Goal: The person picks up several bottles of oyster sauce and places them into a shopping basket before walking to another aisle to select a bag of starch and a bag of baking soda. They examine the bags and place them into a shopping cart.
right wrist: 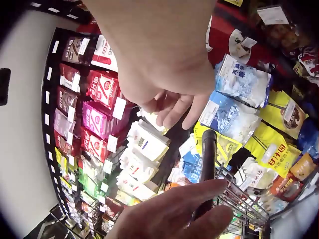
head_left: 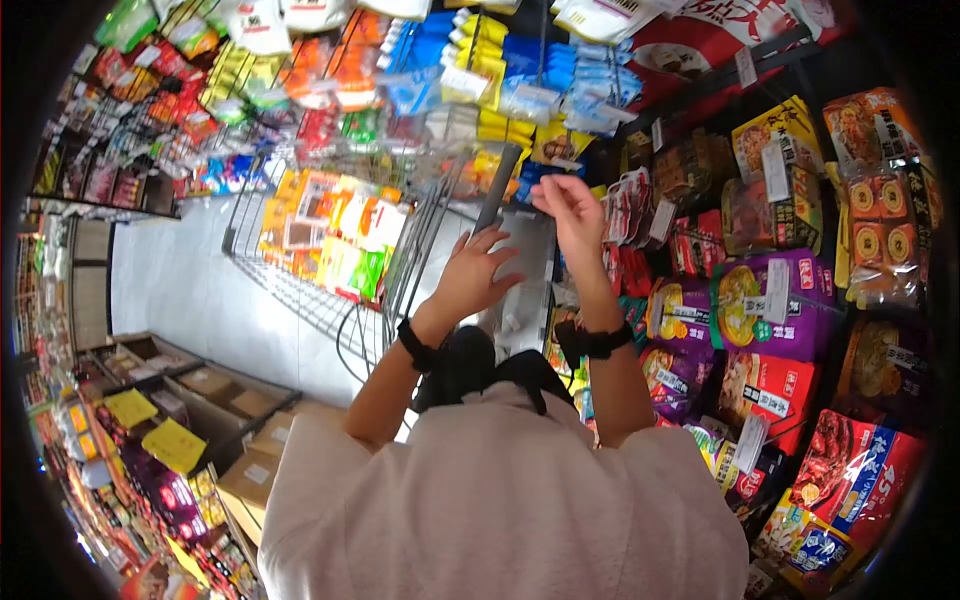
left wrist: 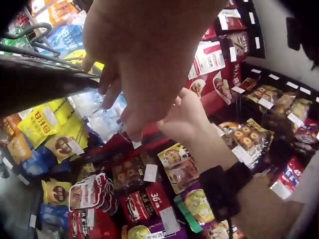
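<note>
My left hand (head_left: pixel 475 275) is at the near end of the dark handle (head_left: pixel 497 188) of a wire shopping cart (head_left: pixel 232 238), fingers spread and thumb apart. In the right wrist view the left hand (right wrist: pixel 169 211) lies beside the handle (right wrist: pixel 208 154), which passes behind its fingers. To the right of the handle my right hand (head_left: pixel 577 218) is raised in front of the shelf, its fingers loosely bent with nothing visible in them. Orange, white and green food packets (head_left: pixel 330 235) fill part of the cart.
Hanging blue and yellow bags (head_left: pixel 475 60) line the rack beyond the cart. On the right, shelves hold purple seasoning packets (head_left: pixel 770 300) and red packets (head_left: pixel 765 400) close to my right arm. Cardboard boxes (head_left: pixel 255 470) stand at lower left, beside the grey floor (head_left: pixel 190 280).
</note>
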Demonstrator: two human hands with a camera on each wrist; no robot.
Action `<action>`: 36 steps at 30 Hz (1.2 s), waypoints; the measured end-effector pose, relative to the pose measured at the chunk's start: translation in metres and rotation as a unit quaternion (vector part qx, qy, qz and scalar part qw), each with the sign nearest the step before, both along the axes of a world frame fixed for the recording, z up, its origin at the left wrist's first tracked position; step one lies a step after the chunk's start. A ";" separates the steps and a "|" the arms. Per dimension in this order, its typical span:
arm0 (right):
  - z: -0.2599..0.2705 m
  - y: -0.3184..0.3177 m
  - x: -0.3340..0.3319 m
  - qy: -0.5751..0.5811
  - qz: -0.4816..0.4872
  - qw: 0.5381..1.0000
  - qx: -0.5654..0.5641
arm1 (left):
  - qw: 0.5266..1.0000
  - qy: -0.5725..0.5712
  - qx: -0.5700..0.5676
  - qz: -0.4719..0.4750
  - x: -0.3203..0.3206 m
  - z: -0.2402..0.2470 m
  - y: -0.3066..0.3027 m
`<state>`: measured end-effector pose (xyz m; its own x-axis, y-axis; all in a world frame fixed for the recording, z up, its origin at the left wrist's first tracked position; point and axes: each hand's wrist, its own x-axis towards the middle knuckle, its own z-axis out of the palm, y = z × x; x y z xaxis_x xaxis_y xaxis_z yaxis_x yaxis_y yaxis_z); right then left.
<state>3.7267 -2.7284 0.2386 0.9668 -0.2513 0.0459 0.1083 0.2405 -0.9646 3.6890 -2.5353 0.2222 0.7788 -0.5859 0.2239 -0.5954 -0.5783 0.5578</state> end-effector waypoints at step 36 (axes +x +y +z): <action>-0.023 -0.216 -0.080 0.226 -0.061 0.964 -0.128 | 0.986 0.160 0.053 -0.017 -0.052 0.003 0.040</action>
